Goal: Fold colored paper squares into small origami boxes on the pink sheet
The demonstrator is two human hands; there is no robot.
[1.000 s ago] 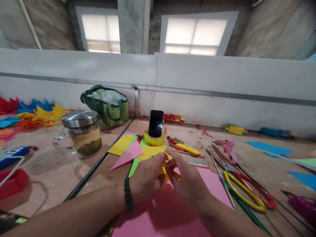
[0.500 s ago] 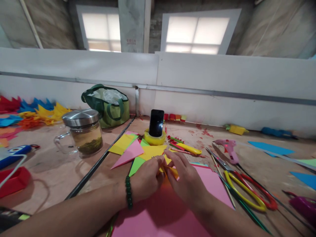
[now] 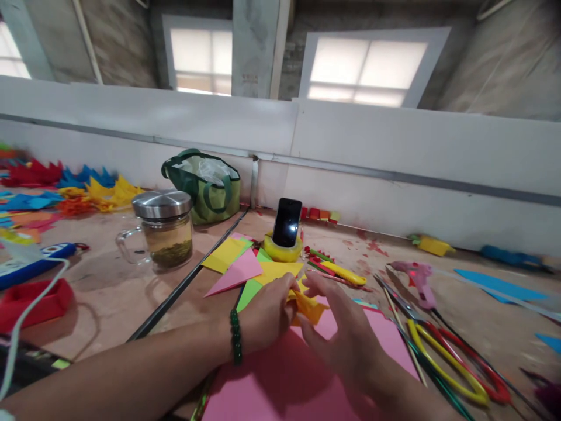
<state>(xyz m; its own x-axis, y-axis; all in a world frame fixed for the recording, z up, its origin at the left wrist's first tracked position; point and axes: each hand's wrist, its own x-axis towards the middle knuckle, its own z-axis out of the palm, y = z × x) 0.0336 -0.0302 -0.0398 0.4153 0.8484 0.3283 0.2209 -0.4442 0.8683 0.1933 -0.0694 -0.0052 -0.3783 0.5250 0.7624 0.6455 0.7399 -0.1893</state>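
Note:
Folded yellow-orange paper (image 3: 310, 308) is pinched in my left hand (image 3: 269, 310), which wears a green bead bracelet at the wrist. My right hand (image 3: 346, 333) is beside the paper with thumb and fingers apart, close to its right edge; whether a fingertip touches it is hard to see. Both hands are over a large pink sheet (image 3: 280, 374). Just beyond them lie a flat yellow sheet (image 3: 276, 271), a pink paper triangle (image 3: 239, 272) and green paper (image 3: 249, 292). Part of the folded paper is hidden behind my left fingers.
To the right lie scissors (image 3: 438, 351), a pink glue gun (image 3: 416, 280) and a yellow utility knife (image 3: 346, 273). A phone (image 3: 287, 222) leans in a yellow tape roll (image 3: 276, 251). On the left stand a lidded glass mug (image 3: 169, 240), a green bag (image 3: 219, 202) and a red paper tray (image 3: 37, 304).
My right fingers have come away from the folded paper and spread apart, leaving more of it showing. The whole view has turned slightly left and tilted.

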